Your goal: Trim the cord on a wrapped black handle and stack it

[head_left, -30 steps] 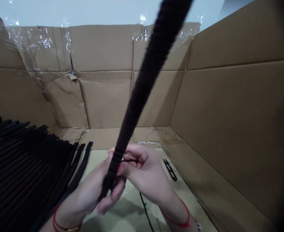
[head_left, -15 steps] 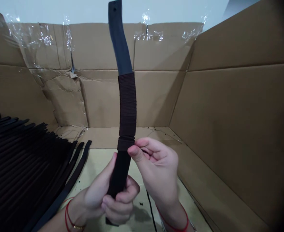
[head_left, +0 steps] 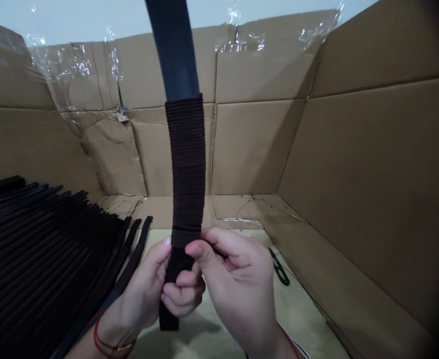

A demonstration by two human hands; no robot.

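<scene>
A long, dark, slightly curved flat strip (head_left: 180, 55) stands upright before me, its top end out of view. Dark brown cord (head_left: 188, 164) is wound in tight bands around its middle, with a smoother band at the bottom of the winding. My left hand (head_left: 180, 291) is closed around the strip's bare lower part, fingers in front and thumb at the left edge. At the right edge, just by the lowest band, my right hand (head_left: 230, 269) pinches with thumb and index finger; a bit of dark cord shows between the fingers.
Many similar dark strips (head_left: 47, 249) lie side by side in a pile at the left. Small black thread snips (head_left: 279, 267) lie on the pale table at the right. Cardboard walls (head_left: 260, 149) with clear tape enclose the back and sides.
The strip has come closer and lower, its top leaving the view. My left hand has shifted up toward the winding. The snips have come into sight on the right.
</scene>
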